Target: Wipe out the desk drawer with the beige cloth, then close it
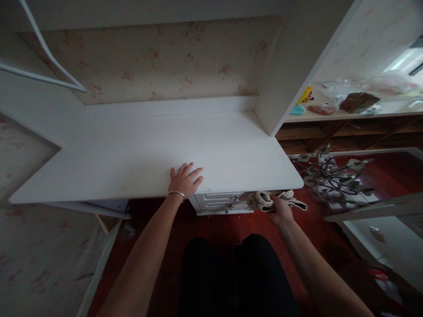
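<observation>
My left hand (186,179) rests with spread fingers on the front part of a white desk top (139,149); a bracelet circles its wrist. Below the desk's front right edge, my right hand (280,210) grips a crumpled, pale cloth (264,201) with dark edging. The cloth is beside a white drawer unit (224,203) with dark knobs, under the desk. Part of the cloth is hidden by my fingers and the desk edge.
A white cable (49,53) hangs at upper left. On the red wooden floor (211,226) at right lies a many-armed chandelier (333,174). Behind it, a low shelf (350,115) bears plastic bags and a brown box (359,102). A white panel (383,237) is nearer on the right.
</observation>
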`<state>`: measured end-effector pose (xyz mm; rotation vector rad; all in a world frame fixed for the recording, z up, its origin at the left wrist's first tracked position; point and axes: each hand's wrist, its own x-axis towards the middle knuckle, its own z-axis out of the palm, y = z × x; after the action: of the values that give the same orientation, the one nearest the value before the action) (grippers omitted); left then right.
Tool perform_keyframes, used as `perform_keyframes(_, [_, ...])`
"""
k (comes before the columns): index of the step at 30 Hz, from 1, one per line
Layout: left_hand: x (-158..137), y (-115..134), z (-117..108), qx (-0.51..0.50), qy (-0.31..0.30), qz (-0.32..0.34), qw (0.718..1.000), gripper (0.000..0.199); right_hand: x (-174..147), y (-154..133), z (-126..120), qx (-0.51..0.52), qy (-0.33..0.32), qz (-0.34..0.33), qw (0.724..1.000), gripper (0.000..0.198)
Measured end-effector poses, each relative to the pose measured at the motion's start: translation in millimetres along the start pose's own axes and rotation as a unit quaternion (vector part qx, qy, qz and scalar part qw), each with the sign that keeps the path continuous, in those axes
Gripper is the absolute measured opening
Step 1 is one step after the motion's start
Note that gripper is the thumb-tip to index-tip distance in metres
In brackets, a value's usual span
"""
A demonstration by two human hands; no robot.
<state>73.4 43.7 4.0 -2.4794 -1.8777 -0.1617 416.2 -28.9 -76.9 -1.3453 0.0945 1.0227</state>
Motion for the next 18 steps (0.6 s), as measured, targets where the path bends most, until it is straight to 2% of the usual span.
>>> perform_keyframes(4, [0.1, 0.1, 0.1, -0.001, -0.004, -0.002, 1.0, 0.047, -57.2, 0.1, 19.8, 0.005, -0.133, 0.083, 0.988, 0.018])
perform_keyframes(8, [0.0, 1.4, -1.7, -0.002, -0.01, -0.006, 1.0, 0.046, -119.9, 39.4, 52.3, 0.029, -0.25, 0.191, 0.949, 0.015])
perform_keyframes(11, [-0.3, 2.5, -3.0, 0.001, -0.008, -0.009, 1.0, 0.046, -148.0, 85.5, 82.3, 0.05, -0.254, 0.224, 0.94, 0.022])
perform_keyframes(13, [-0.2, 3.0, -3.5, 0.005, -0.011, -0.013, 1.0, 0.046, -153.4, 115.1, 99.9, 0.045, -0.236, 0.273, 0.932, 0.021])
perform_keyframes(16, [0.2, 3.2, -3.8, 0.005, -0.014, -0.012, 1.0, 0.046, -143.3, 148.1, 114.2, 0.026, -0.2, 0.331, 0.922, 0.02])
perform_keyframes(18, [0.6, 3.1, -3.6, 0.006, -0.014, -0.009, 1.0, 0.046, -127.3, 159.2, 112.2, 0.019, -0.179, 0.333, 0.926, 0.021])
